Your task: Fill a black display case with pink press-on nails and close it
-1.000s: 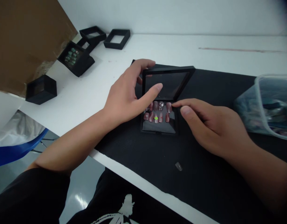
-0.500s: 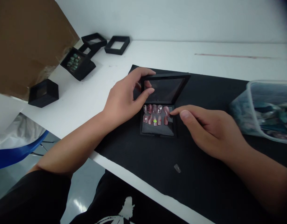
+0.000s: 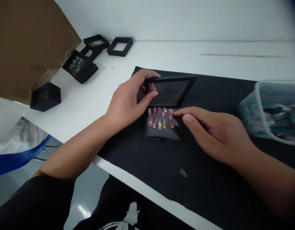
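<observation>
A hinged black case [image 3: 161, 134] lies on a black mat, its framed clear lid [image 3: 170, 91] raised. Two rows of pinkish press-on nails [image 3: 159, 118] rest on its base; one bears a bright green ornament. My left hand [image 3: 130, 99] grips the lid's left side between thumb and fingers. With its index finger stretched out, my right hand [image 3: 214, 132] touches the rightmost nail of the upper row [image 3: 170, 113]; the thumb is apart from that finger, and the other fingers are curled. A small clear piece [image 3: 183, 172] lies on the mat below the case.
At the right stands a clear plastic tub [image 3: 260, 111] with many small packets. Several black frames [image 3: 120, 47], a case with greenish nails [image 3: 76, 65] and a black box [image 3: 45, 96] are at the left, near a brown cardboard panel [image 3: 29, 41].
My right index fingertip has shifted very slightly left against the upper right nail. The nail below it is tilted a little differently. My left hand keeps its hold on the lid.
</observation>
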Demonstrator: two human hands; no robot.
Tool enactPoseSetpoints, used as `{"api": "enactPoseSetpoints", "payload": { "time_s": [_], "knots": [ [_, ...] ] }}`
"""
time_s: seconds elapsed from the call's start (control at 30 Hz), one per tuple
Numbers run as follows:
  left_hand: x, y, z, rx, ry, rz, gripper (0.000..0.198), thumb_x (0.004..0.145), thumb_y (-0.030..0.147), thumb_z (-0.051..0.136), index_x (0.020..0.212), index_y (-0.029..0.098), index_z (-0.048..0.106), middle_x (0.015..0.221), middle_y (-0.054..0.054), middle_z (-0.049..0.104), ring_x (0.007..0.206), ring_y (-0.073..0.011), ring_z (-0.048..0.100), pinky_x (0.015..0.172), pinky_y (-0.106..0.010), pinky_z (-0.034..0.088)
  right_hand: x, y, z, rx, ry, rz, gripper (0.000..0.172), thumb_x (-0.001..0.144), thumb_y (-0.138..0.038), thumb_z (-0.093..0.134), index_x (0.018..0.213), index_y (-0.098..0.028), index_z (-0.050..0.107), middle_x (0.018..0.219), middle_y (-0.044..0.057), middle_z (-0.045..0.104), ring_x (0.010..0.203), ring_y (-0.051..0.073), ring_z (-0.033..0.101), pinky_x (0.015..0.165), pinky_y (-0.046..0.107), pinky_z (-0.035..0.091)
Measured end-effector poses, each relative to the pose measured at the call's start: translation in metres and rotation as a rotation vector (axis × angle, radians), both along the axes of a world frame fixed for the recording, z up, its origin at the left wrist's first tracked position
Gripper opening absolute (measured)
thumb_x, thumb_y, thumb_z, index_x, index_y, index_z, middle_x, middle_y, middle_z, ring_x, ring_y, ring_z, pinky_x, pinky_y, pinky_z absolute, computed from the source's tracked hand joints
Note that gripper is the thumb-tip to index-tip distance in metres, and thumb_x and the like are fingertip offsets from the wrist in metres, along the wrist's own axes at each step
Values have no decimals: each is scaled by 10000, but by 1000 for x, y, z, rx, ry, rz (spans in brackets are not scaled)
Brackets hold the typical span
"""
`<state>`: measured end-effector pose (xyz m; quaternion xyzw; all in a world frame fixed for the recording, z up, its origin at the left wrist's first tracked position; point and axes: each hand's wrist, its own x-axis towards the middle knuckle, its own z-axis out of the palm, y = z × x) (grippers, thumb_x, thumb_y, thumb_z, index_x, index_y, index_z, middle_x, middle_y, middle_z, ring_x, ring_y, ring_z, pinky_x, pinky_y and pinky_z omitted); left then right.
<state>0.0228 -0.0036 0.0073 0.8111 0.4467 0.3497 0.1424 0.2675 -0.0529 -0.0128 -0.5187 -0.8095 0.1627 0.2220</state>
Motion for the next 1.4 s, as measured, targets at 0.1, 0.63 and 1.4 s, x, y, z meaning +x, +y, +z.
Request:
{"api": "enactPoseSetpoints", "payload": {
  "time_s": [0.1, 0.63, 1.4],
  "knots": [
    [0, -1, 1, -19, -23, -13, 314, 893, 150, 632, 1197, 212, 583, 996, -14, 716, 892, -148, 660, 853, -317, 538, 0, 0, 1, 3, -4, 6, 399, 1004, -483, 420, 1117, -269, 738, 588, -17, 661, 492, 142, 586, 502, 272, 363],
    [1, -15, 18, -70, 31, -88, 197, 789, 84, 617, 888, 232, 533, 922, -4, 686, 875, -196, 677, 771, -374, 551, 3, -3, 1, -11, 108, 1, 422, 1029, -466, 401, 808, -208, 650, 560, -16, 569, 475, 100, 500, 502, 271, 351],
    [7, -32, 19, -163, 481, -662, 666, 819, 267, 574, 1467, 151, 477, 1592, -59, 447, 1495, -244, 396, 1243, -456, 330, 5, 1, 0, -47, 297, 183, 111, 874, -235, 575, 768, -211, 549, 575, -58, 501, 478, 75, 439, 475, 234, 357]
  ]
}}
